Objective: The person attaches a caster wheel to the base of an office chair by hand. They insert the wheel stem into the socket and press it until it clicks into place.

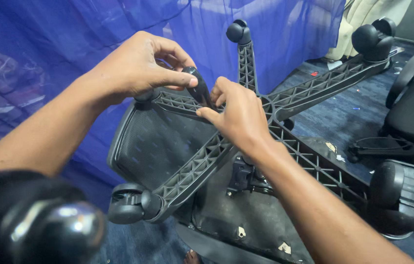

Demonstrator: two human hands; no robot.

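Blurred, closest to the lens at lower left: a black caster (45,230) with a shiny rounded hub. Beyond it an overturned office chair (167,146) lies with its five-arm ribbed base (285,117) facing up, blue sheeting (70,34) behind. Left hand (136,66) is curled around a small black caster piece (198,88) at the tip of one base arm; right hand (238,115) pinches the same piece from below, fingers narrow.

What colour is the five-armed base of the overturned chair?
The chair base is black plastic with ribbed, lattice-like arms, seen in the head view.
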